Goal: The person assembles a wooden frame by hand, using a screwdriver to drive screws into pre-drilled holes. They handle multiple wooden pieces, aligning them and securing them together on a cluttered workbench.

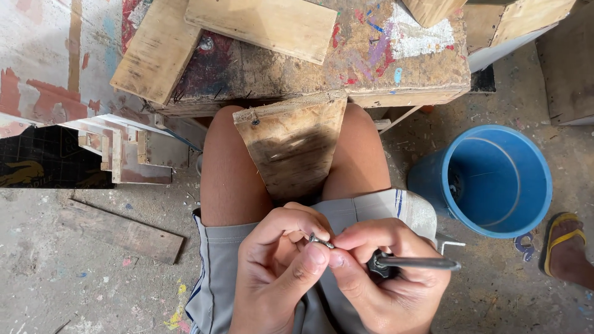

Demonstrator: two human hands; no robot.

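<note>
My left hand (pixel 275 269) and my right hand (pixel 387 275) meet over my lap. Together their fingertips pinch a small dark metal screw (pixel 320 241). My right hand also grips a screwdriver (pixel 417 263), its black handle in the palm and its metal shaft pointing right. A short wooden plank (pixel 294 145) with a screw in its upper left corner rests tilted between my bare knees, leaning on a paint-stained wooden bench (pixel 396 62).
Loose wooden boards (pixel 266 25) lie on the bench. A blue plastic bucket (pixel 495 179) stands on the dusty floor at right. Another person's foot in a yellow sandal (pixel 566 250) is beside it. A flat board (pixel 124 232) lies on the floor at left.
</note>
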